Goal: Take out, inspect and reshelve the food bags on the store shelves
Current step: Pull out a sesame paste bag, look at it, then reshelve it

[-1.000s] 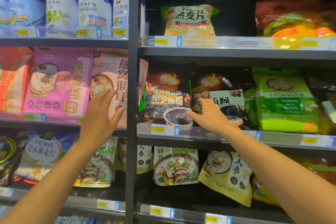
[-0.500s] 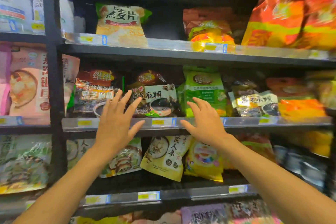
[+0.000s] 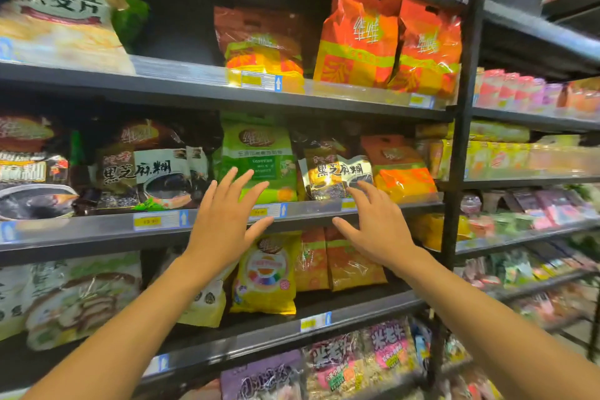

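Bright green plastic soybean-powder bag point(image 3: 259, 159) stands upright on the grey metal middle shelf point(image 3: 97, 230), directly behind the left hand point(image 3: 224, 221). Left hand: fingers spread wide, empty; contact with the bag cannot be told. Right hand point(image 3: 376, 227): also splayed, empty, fingertips before a glossy black-and-gold sesame-paste bag point(image 3: 337, 175). Just right of it, an orange foil bag point(image 3: 399, 169). Below both hands, a yellow plastic pouch point(image 3: 266, 276).
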